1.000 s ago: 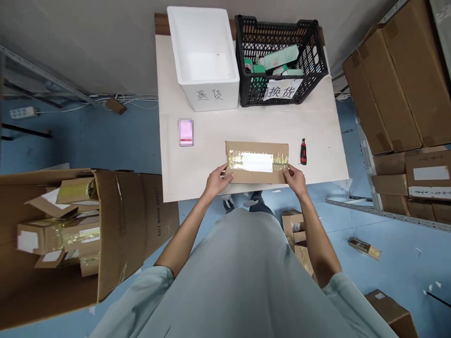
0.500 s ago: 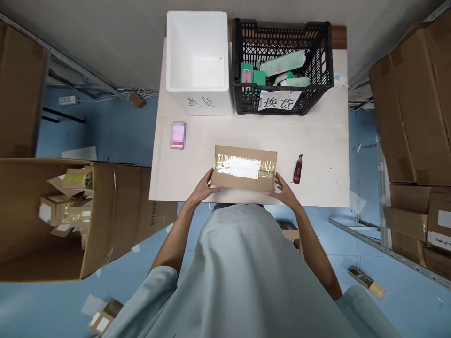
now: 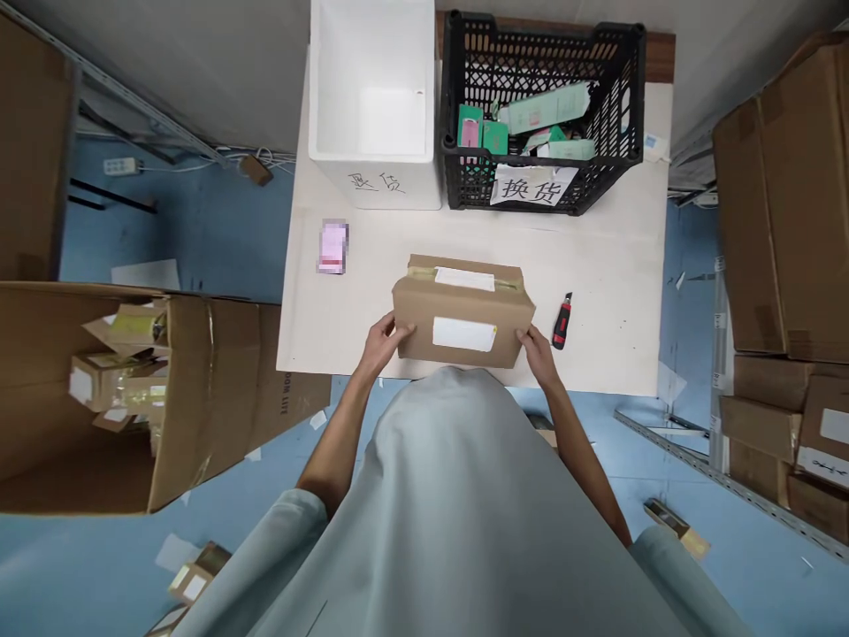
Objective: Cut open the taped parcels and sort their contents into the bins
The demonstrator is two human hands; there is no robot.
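A brown cardboard box (image 3: 417, 307) is tilted at the near edge of the white table (image 3: 607, 265), with a side bearing a white label turned up toward me. A second white label and yellowish tape show on its far face. My left hand (image 3: 385, 343) grips the box's left end, thumb on the near face. At the right end, my right hand (image 3: 536, 352) holds it the same way. Just right of that hand lies a red and black utility knife (image 3: 562, 322). A pink phone-like rectangle (image 3: 332, 247), pixelated, lies on the left of the table.
A white foam bin (image 3: 398, 181) and a black plastic crate (image 3: 544, 159) with green-and-white cartons stand along the back. To the left, a large carton (image 3: 192, 389) holds several taped parcels. Stacked cardboard boxes (image 3: 783, 221) line the right side, beside a metal rack.
The box lay with its taped, labelled face up; it has been tipped so that face points away and another labelled side shows. The view has shifted slightly too.
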